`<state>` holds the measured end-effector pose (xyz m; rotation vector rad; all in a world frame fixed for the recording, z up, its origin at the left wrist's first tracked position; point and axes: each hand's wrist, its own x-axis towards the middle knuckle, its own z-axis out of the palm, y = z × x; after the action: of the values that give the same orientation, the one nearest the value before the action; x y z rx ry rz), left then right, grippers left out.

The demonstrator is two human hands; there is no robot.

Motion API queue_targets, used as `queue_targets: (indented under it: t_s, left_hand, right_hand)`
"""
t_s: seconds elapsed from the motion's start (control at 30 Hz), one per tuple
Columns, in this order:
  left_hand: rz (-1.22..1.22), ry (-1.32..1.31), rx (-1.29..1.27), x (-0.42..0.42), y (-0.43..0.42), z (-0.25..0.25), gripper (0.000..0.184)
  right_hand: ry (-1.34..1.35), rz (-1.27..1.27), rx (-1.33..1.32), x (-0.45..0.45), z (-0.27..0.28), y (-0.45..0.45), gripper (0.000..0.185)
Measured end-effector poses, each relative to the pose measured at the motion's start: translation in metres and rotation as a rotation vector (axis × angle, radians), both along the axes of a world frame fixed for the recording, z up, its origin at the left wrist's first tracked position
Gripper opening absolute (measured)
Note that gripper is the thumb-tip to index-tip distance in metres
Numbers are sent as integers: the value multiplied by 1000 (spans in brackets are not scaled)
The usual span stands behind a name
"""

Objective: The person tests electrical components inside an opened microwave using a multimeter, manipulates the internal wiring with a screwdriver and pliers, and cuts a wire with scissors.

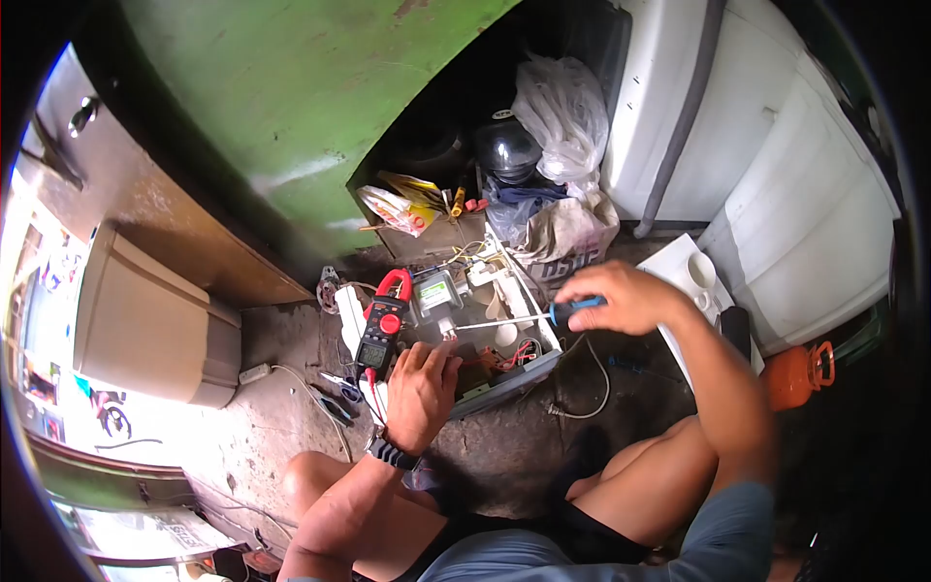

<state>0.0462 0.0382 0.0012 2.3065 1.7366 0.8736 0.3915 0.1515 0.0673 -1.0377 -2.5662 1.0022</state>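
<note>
Floor (485,461): we record a stained, grey-brown surface
Centre: open metal appliance casing (509,387)
Left: dark-handled pliers (336,407), thin pale cable (308,388)
Right: looped white cord (608,383)

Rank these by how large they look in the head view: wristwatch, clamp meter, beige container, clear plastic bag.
1. Beige container
2. Clear plastic bag
3. Clamp meter
4. Wristwatch

Glare at left, dim right, curved fisheye edges, black corners.
</note>
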Motion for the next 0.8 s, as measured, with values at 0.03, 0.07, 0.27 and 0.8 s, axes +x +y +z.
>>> queue_targets:
  t_s: [0.03, 0.07, 0.27, 0.8]
  left_hand:
    - [13, -9, 4, -1, 1, -2, 25]
    - [-16, -44, -9, -3, 1, -6, 26]
    - [-102, -79, -79, -5, 5, -9, 21]
    - [-57, -44, -42, 0, 5, -3, 17]
  right_hand:
    - [14, -41, 29, 0, -4, -13, 42]
    - [59, -92, -11, -1, -9, -25, 42]
    - [114, -130, -98, 4, -21, -23, 40]
    - [-169, 75, -484, -25, 5, 136, 46]
